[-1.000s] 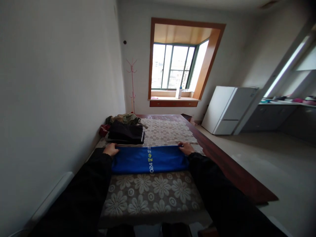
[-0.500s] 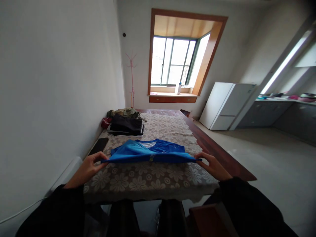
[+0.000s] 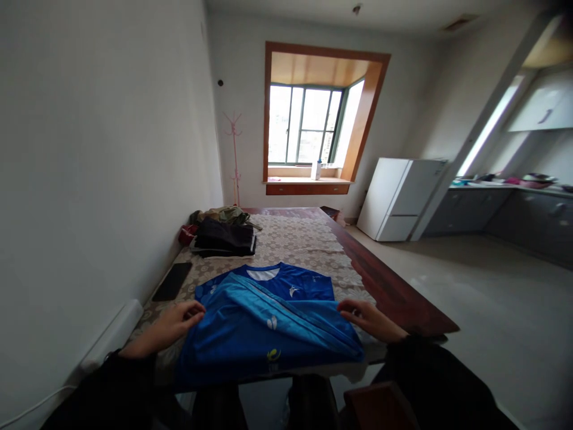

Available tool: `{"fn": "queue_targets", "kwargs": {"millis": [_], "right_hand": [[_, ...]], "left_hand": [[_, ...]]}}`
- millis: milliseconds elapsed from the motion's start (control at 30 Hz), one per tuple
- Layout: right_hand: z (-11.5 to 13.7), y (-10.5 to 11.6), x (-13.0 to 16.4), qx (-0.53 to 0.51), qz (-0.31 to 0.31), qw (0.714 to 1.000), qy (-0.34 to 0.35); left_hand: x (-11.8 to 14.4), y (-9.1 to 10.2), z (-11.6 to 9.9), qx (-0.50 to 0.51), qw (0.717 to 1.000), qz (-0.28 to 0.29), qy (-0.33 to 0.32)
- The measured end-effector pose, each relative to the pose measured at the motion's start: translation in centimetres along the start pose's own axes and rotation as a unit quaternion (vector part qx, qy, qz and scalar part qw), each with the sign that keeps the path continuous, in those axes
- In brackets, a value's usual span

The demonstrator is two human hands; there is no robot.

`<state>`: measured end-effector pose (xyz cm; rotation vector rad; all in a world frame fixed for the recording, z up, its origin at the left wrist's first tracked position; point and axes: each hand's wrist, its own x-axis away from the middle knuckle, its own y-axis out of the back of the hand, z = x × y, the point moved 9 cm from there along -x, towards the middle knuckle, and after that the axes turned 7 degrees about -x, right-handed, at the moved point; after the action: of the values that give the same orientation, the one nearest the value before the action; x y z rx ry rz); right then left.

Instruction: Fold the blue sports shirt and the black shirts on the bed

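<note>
Head view, left to right: a white wall runs along your left side, with a dark phone point(image 3: 172, 281) lying on the lace cloth point(image 3: 299, 239) near it. Your left hand point(image 3: 172, 324) pinches the left edge of the blue shirt point(image 3: 268, 316), fingers closed on the fabric. That shirt lies face up on the near end of the table point(image 3: 394, 292), collar away from you, its lower hem reaching the near edge; a lighter diagonal fold crosses its middle. Your right hand point(image 3: 367, 318) grips the right edge in the same way, thumb and fingers clamped on cloth. Beyond the shirt, a folded dark stack point(image 3: 225, 237) sits with an olive garment point(image 3: 224, 214) behind it, well apart from your hands. Farther right stand the window point(image 3: 308, 125), a white fridge point(image 3: 398, 199) and a grey counter point(image 3: 514, 209).

By the look of it, the shirt is only spread, not folded: the sides and length are yet to be turned in, while the dark stack appears finished.
</note>
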<state>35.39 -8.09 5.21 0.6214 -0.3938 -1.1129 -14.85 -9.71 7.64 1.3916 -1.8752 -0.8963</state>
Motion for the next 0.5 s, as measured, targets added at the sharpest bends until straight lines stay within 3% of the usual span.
{"fn": "queue_targets", "kwargs": {"millis": [133, 233, 367, 500], "right_hand": [[-2.1, 1.4, -6.7, 0.091, -0.066, 0.994, -0.013], [-4.2, 2.6, -10.8, 0.16, -0.126, 0.977, -0.058], [-6.1, 2.9, -14.2, 0.229, -0.138, 0.96, -0.084], [-6.8, 2.1, -16.0, 0.224, -0.11, 0.966, -0.073]], "left_hand": [[-7.4, 1.1, 0.9, -0.124, 0.99, -0.06, 0.022], [-11.2, 1.6, 2.2, -0.197, 0.973, -0.094, 0.067], [-13.0, 1.7, 4.2, -0.233, 0.961, -0.101, 0.107], [-13.6, 1.8, 6.2, -0.239, 0.961, -0.09, 0.105]]}}
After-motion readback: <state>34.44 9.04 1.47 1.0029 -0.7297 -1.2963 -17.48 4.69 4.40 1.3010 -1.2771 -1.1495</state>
